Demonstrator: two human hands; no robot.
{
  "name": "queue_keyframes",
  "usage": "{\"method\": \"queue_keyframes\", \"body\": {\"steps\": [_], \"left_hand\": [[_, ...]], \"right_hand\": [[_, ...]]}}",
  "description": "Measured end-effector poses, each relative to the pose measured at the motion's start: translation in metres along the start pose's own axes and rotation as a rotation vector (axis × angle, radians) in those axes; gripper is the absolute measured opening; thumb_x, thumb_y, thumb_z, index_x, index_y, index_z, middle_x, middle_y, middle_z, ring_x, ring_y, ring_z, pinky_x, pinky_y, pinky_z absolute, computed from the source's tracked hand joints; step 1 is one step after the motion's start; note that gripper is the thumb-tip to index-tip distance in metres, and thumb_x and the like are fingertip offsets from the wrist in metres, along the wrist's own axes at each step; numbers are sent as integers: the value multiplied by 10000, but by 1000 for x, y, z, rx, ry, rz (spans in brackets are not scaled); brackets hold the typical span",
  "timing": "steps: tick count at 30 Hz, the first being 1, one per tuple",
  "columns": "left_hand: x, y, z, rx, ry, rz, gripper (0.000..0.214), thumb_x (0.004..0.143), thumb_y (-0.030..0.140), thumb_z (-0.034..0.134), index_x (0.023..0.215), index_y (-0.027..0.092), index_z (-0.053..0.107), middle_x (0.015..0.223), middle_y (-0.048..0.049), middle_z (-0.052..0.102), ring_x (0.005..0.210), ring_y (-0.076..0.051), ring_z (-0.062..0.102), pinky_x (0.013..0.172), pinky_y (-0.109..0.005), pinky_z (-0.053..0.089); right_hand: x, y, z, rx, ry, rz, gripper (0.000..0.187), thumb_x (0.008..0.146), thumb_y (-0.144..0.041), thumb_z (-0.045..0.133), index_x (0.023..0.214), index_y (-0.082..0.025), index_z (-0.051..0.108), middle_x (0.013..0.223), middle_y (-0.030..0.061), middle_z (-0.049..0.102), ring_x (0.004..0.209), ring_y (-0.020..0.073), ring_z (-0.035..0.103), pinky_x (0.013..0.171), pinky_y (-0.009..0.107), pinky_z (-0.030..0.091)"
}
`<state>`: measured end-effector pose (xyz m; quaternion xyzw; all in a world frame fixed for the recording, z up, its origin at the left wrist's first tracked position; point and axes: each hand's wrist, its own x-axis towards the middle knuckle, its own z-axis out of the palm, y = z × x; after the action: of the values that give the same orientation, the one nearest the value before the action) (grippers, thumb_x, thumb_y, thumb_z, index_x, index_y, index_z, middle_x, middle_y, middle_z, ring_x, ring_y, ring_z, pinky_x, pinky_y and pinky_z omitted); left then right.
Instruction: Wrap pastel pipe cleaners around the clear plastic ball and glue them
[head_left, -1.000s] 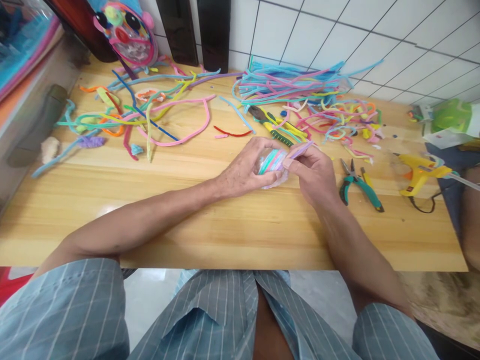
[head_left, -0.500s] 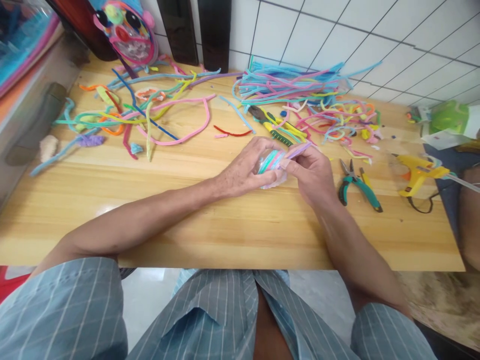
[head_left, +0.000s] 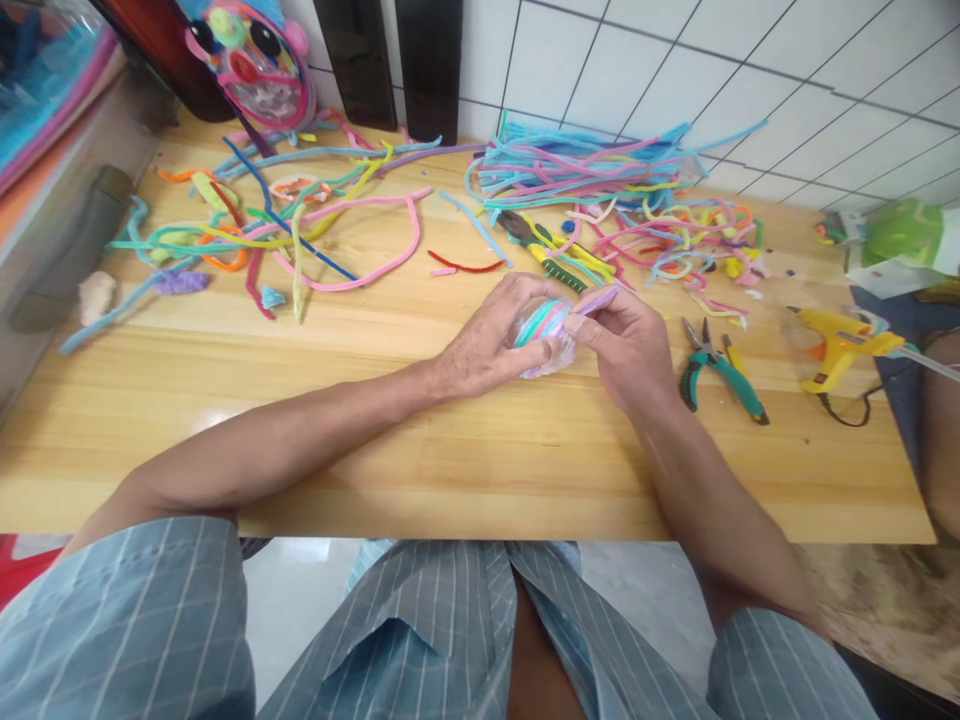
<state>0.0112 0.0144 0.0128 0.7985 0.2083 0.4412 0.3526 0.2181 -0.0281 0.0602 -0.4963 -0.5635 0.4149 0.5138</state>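
Note:
My left hand [head_left: 502, 340] is closed around a small clear plastic piece [head_left: 544, 335] banded with teal, pink and lilac pipe cleaners; its exact kind is partly hidden by my fingers. On its right side, my right hand [head_left: 626, 345] pinches a lilac pipe cleaner [head_left: 596, 300] between thumb and fingers. Both hands are close together above the wooden table [head_left: 450, 460]. Just beyond them lie yellow-and-black handled pliers [head_left: 551, 255]. A short red pipe cleaner [head_left: 465, 265] rests a little past my left hand.
Teal-handled pliers [head_left: 720, 375] and a yellow glue gun [head_left: 847, 345] lie to the right. A bundle of blue and pink pipe cleaners [head_left: 585, 170] sits by the tiled wall. Loose pipe cleaners [head_left: 300, 225] spread at left, near a decorated face figure [head_left: 255, 70].
Almost nothing differs. My right hand has shifted very slightly with the lilac pipe cleaner, and my left hand keeps its hold on the plastic piece.

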Motion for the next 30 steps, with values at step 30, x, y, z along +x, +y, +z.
{"method": "queue_keyframes", "body": {"steps": [30], "left_hand": [[0, -3, 4, 109, 30, 22, 568, 1018, 576, 712, 1467, 248, 595, 1457, -144, 679, 1389, -329, 631, 1222, -542, 528]], "right_hand": [[-2, 4, -4, -7, -9, -46, 212, 849, -387, 945, 845, -277, 763, 847, -14, 678, 765, 165, 621, 703, 337, 566]]}}
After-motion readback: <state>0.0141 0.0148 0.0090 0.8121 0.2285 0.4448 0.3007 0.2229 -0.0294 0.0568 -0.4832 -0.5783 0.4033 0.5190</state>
